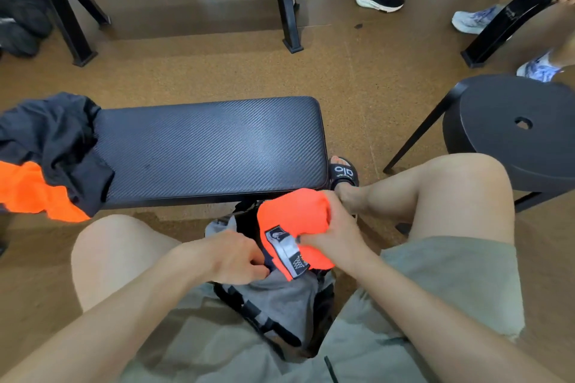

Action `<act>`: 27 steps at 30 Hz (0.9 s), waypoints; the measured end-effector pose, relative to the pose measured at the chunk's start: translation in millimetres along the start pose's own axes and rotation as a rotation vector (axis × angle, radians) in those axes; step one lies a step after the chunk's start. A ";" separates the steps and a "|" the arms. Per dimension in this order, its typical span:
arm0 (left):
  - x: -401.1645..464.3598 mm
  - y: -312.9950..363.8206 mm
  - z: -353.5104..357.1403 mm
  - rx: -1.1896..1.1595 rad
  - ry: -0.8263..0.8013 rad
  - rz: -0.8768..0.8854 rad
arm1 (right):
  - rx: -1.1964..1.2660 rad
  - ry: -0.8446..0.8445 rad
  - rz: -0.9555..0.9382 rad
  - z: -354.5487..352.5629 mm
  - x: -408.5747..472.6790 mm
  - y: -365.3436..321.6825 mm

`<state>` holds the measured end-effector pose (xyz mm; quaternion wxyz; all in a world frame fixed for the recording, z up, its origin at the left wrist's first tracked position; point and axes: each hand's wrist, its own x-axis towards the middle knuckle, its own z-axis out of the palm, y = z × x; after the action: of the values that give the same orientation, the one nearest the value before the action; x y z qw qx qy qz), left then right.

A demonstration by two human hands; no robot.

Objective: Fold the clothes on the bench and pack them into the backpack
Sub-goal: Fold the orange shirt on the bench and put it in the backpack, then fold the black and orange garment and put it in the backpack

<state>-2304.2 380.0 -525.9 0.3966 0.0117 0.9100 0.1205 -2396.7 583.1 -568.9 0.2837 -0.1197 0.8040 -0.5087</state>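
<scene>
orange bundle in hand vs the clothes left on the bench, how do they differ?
The orange bundle is folded compact; the bench pile lies crumpled and loose. The bundle is gripped by the right hand over the backpack; the pile hangs untouched off the bench's left end. Both show orange fabric.

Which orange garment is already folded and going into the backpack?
The compact orange bundle gripped by the right hand over the backpack. The other orange garment lies crumpled under black clothing on the bench.
</scene>
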 end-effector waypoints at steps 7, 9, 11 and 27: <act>-19.6 -6.4 -12.0 -0.119 0.137 0.034 | -0.888 -0.390 -0.056 56.6 26.1 5.2; -19.0 -5.9 -14.6 -0.127 0.160 0.025 | -0.982 -0.464 0.057 79.8 36.1 11.2; -18.4 -5.9 -14.8 -0.125 0.186 0.025 | -0.915 -0.463 0.202 101.3 48.5 20.9; -42.4 -137.2 -60.2 -0.393 0.806 -0.294 | -1.138 -0.513 -0.020 39.7 90.0 -135.7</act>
<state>-2308.5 229.2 -487.2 0.0191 -0.2404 0.9433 0.2280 -2459.8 448.4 -491.5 0.3548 -0.3779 0.8542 0.0418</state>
